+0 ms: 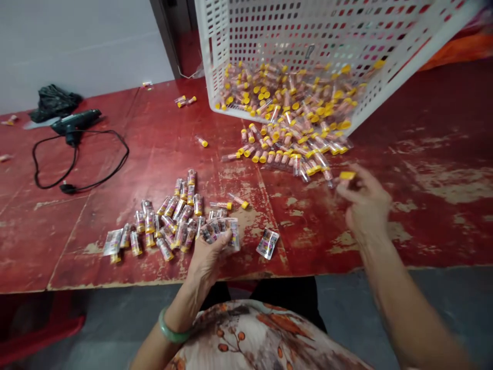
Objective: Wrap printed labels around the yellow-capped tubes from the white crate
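My left hand (pixel 208 252) is closed on a fanned stack of printed plastic sleeves (pixel 217 229), the thumb on top. To its left lies a group of sleeved tubes (pixel 169 221) with yellow ends. One loose printed sleeve (pixel 267 243) lies flat to its right. Between finger and thumb, my right hand (pixel 364 200) pinches a yellow-capped tube (pixel 347 176) above the table, most of it hidden. Just beyond that hand spreads a pile of clear yellow-capped tubes (pixel 285 139) with pink contents. Two bare tubes (pixel 239 200) lie near my left hand.
A white perforated basket (pixel 215 61) lies tipped on its side at the back, tubes spilling from its mouth. On the left are a dark heat gun (pixel 79 123) with a coiled cord and a black plastic bag (pixel 56 102). The worn red table (pixel 134 149) ends just before my body.
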Action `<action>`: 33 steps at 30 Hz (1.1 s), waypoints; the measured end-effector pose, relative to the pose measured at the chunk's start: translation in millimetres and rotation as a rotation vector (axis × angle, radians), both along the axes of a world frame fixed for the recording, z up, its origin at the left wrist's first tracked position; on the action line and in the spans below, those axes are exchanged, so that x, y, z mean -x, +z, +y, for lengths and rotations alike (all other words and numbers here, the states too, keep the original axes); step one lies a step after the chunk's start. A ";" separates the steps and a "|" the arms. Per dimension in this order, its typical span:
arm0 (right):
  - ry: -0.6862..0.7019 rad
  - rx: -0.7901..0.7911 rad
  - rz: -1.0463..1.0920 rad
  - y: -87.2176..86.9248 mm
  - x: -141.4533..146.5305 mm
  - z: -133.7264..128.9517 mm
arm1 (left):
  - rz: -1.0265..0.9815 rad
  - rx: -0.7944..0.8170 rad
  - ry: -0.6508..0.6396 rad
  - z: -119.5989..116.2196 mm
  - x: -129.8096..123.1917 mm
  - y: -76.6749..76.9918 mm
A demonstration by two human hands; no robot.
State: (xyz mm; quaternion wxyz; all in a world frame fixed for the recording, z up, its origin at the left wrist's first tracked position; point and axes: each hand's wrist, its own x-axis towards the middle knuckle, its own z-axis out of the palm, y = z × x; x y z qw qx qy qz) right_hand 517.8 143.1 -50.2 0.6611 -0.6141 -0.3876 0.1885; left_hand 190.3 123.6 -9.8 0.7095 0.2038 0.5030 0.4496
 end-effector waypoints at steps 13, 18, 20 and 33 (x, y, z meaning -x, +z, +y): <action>0.510 0.334 0.678 29.2 200.5 -80.4 | -0.023 -0.061 -0.202 -20.0 0.3 -0.3; 0.475 0.300 0.338 31.5 186.6 -82.3 | -0.030 0.013 -0.357 -21.5 -6.2 2.5; 0.476 0.294 0.292 32.8 180.7 -88.2 | -0.030 0.000 -0.358 -22.9 -5.1 3.1; 0.548 0.002 0.368 36.5 183.5 -130.8 | -0.076 -0.077 0.082 -29.7 -5.4 4.0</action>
